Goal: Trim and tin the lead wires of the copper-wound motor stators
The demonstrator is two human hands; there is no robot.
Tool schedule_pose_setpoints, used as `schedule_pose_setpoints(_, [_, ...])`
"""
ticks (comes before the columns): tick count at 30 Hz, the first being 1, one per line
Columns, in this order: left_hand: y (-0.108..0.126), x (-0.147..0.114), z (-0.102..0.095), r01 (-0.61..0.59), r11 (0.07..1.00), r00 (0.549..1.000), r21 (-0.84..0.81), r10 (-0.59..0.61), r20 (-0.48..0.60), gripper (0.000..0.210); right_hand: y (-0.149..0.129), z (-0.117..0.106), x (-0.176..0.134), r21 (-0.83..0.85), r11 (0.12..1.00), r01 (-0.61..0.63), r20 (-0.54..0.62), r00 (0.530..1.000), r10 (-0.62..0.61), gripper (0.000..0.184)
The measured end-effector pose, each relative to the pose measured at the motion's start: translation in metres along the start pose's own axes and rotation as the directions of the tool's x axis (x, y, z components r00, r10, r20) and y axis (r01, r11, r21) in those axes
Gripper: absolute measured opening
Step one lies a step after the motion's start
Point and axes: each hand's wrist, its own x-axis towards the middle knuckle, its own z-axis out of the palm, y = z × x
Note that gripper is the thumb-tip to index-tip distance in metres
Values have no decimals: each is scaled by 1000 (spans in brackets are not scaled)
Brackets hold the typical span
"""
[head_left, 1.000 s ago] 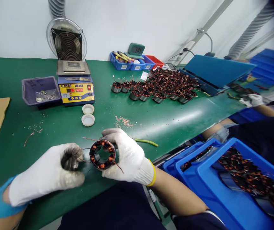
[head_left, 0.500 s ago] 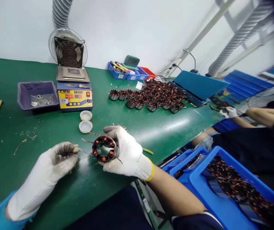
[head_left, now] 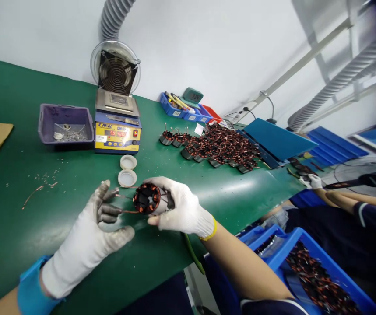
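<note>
My gloved right hand [head_left: 183,205] is wrapped round a motor stator [head_left: 147,199], a ring with copper windings and a dark core, its open face turned to the left. Copper wire ends stick out of it toward my left hand [head_left: 104,218]. That hand, gloved and grey at the fingers, is spread, with the thumb well apart. Its fingertips are beside the wire ends; whether they touch cannot be made out. Under my right wrist lies a green-handled tool [head_left: 192,253], mostly hidden. Two small round dishes [head_left: 127,178] stand just behind the stator.
A solder pot [head_left: 117,135] with a fan stands at the back beside a purple bin [head_left: 66,124] holding scraps. Many stators [head_left: 220,146] are massed at the back right. Blue crates [head_left: 325,267] of stators stand at the right, near a co-worker's gloved hand [head_left: 314,180]. Wire clippings [head_left: 33,195] lie left.
My left hand has opened from a pinch at a wire and moved right, nearer the stator. My right hand has turned the stator so its side shows. The camera view has shifted.
</note>
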Motion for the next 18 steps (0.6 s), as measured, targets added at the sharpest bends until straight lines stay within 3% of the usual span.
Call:
schedule_pose_setpoints(2, [2, -1, -3, 16, 999, 1000, -36, -15, 27, 95, 2, 4, -4, 49, 996, 76, 91, 993, -80, 77])
schedule_pose_setpoints(6, [10, -5, -5, -12, 1000, 997, 7, 11, 72, 40, 7, 8, -8, 81, 989, 127, 171, 975, -139, 76])
schedule_pose_setpoints(8, [11, -6, -5, -6, 1000, 996, 9, 5, 85, 35, 8, 8, -7, 86, 988, 127, 173, 975, -140, 77])
schedule_pose_setpoints(11, [6, -2, -8, 9, 999, 999, 39, -11, 43, 56, 8, 1, -1, 67, 995, 80, 132, 987, -88, 81])
schedule_pose_setpoints(15, [0, 10, -11, 32, 987, 999, 159, -31, -6, 99, 6, -13, 19, -52, 997, -56, -59, 997, 53, 78])
schedule_pose_setpoints(18, [0, 15, -8, 54, 967, 999, 249, -51, -19, 105, 4, -22, 36, -186, 980, -73, -122, 991, 51, 76])
